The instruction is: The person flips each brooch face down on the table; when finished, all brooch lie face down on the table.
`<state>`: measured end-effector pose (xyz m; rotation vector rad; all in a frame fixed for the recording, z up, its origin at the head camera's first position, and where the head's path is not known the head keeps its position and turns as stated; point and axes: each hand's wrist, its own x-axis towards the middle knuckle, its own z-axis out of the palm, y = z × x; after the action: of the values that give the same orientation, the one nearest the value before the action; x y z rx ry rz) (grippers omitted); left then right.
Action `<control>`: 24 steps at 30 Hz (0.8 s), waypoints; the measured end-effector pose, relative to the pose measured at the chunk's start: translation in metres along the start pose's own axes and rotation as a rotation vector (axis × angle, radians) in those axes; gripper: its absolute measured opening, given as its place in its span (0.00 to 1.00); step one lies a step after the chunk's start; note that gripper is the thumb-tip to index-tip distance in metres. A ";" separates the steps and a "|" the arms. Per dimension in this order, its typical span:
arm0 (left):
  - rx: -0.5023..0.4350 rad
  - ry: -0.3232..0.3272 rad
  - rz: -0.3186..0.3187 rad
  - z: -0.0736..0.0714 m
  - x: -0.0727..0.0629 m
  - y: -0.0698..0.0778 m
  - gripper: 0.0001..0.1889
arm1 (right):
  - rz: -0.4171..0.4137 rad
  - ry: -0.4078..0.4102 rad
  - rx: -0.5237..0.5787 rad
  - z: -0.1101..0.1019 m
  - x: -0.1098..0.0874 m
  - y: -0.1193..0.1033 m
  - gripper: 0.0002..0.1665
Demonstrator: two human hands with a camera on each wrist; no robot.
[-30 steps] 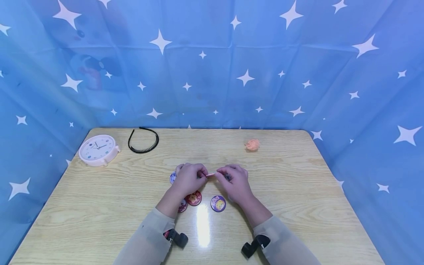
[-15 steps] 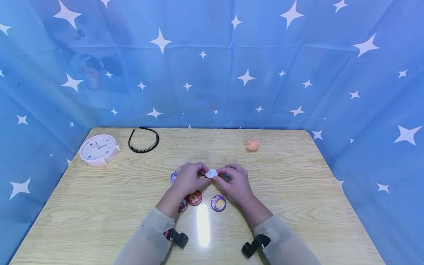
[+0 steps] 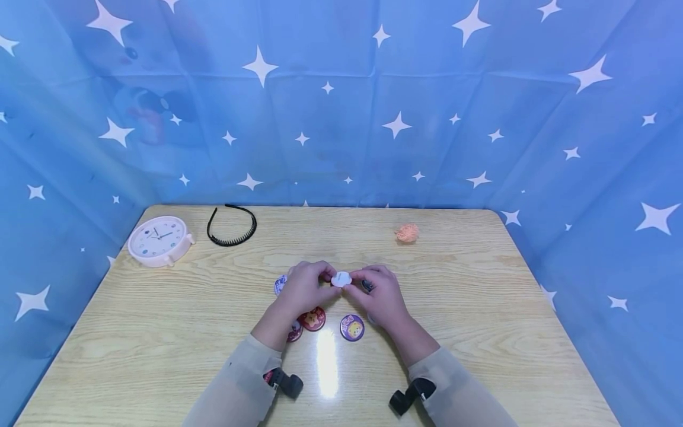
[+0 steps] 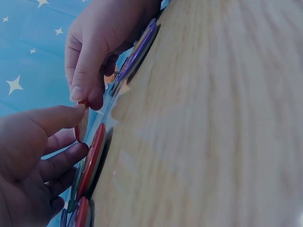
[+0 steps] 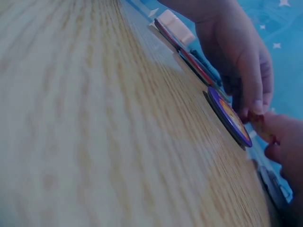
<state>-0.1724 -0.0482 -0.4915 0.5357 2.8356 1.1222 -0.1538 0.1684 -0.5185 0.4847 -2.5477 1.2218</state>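
In the head view, my left hand (image 3: 304, 289) and right hand (image 3: 381, 296) pinch opposite sides of a small white oval disc (image 3: 341, 279), which has a red edge. Its pale side faces the head camera, with a mark too small to read. The left wrist view shows the disc (image 4: 82, 124) nearly edge-on between the fingertips of both hands. Below the left hand lie a red button badge (image 3: 313, 319), a dark red one (image 3: 294, 332) and a blue-white one (image 3: 279, 284), partly covered. A purple button badge (image 3: 352, 328) lies between the forearms. Something dark (image 3: 367, 286) shows beneath the right hand.
A pink clock (image 3: 159, 240) lies at the table's back left, with a black toothed headband (image 3: 232, 237) to its right. Toward the back right sits a peach-coloured crumpled bundle (image 3: 407, 233). A blue starry curtain (image 3: 341, 118) hangs behind the wooden table (image 3: 480, 332).
The disc, edge-on one second ago, has been tilted so that its white side faces up to the head camera. Both hands stay in nearly the same place.
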 end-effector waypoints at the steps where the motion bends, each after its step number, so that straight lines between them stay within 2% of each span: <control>1: -0.001 0.000 -0.002 0.000 0.000 0.000 0.15 | -0.003 -0.002 -0.003 0.000 0.000 0.000 0.16; 6: 0.011 0.003 -0.007 0.000 0.000 0.001 0.15 | -0.017 -0.014 -0.034 -0.001 0.000 0.000 0.17; 15: 0.089 -0.011 0.006 0.004 0.001 -0.002 0.14 | -0.042 -0.032 -0.103 -0.002 -0.001 -0.001 0.18; 24: 0.111 -0.014 0.006 0.004 0.001 0.000 0.12 | -0.063 -0.054 -0.140 -0.002 -0.001 0.001 0.18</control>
<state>-0.1728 -0.0453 -0.4948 0.5570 2.8994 0.9626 -0.1531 0.1704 -0.5184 0.5682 -2.6190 1.0133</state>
